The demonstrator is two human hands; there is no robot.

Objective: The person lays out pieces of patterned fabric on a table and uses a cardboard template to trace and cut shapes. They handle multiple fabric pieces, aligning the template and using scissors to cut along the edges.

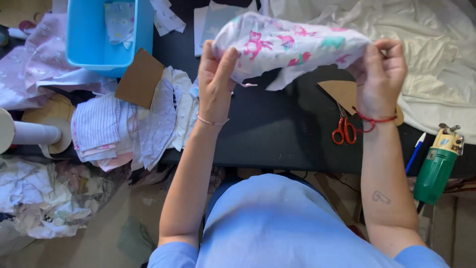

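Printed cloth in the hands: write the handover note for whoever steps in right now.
Left hand: grips the left end of the printed cloth, white with pink and green figures.
Right hand: pinches the right end; the cloth is stretched between both hands above the black table.
Nearby: orange scissors and a cardboard shape under the right hand, a stack of cut pieces to the left, a blue bin, a green power cutter on the right.
Done: a pile is stacked.
Left: this cloth is not yet set down.

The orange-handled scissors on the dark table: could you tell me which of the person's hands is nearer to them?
Right. The right hand holds one end of the printed cloth just above the scissors; the left hand grips the other end, well off to their left.
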